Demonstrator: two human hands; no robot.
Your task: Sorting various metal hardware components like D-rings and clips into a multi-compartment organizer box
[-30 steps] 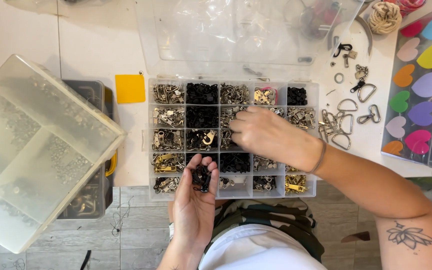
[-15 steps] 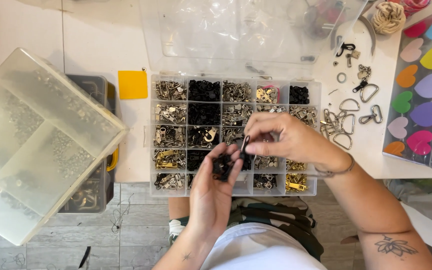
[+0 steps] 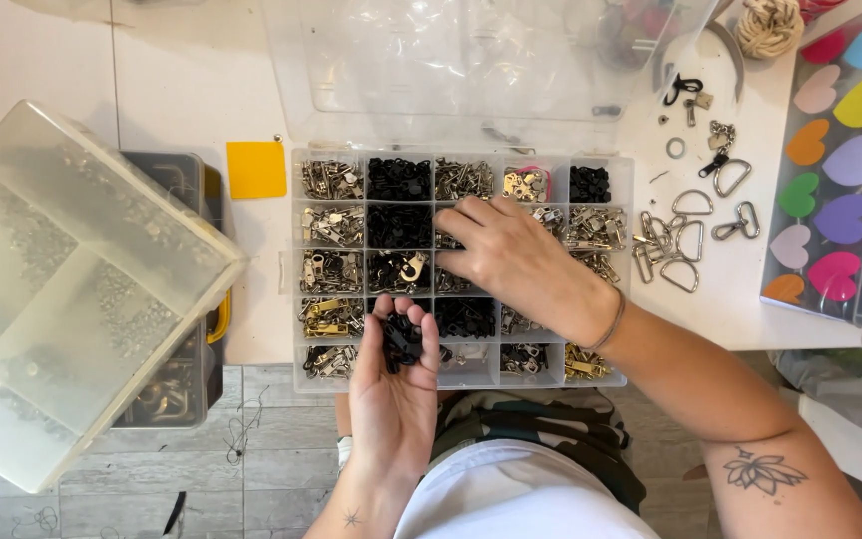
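A clear compartment organiser box (image 3: pixel 616 262) lies open on the white table, its cells filled with silver, brass and black zipper pulls. My left hand (image 3: pixel 396 394) is cupped palm up at the box's near edge and holds a small heap of black zipper pulls (image 3: pixel 401 339). Over the middle cells, my right hand (image 3: pixel 511 258) reaches down with its fingertips pinched in a compartment beside the black pulls; whether it grips a piece is hidden.
The box's clear lid (image 3: pixel 471 60) stands open behind it. A frosted plastic lid (image 3: pixel 62 289) tilts over a dark case (image 3: pixel 187 299) at left. A yellow square (image 3: pixel 256 170), loose metal rings and clasps (image 3: pixel 690 235), a rope coil (image 3: pixel 768 25) and a tray of coloured hearts (image 3: pixel 835 160) lie around.
My right hand has drawn away from my left hand and gone back up into the box's middle cells. My left hand has dropped slightly, still cupping the black pulls.
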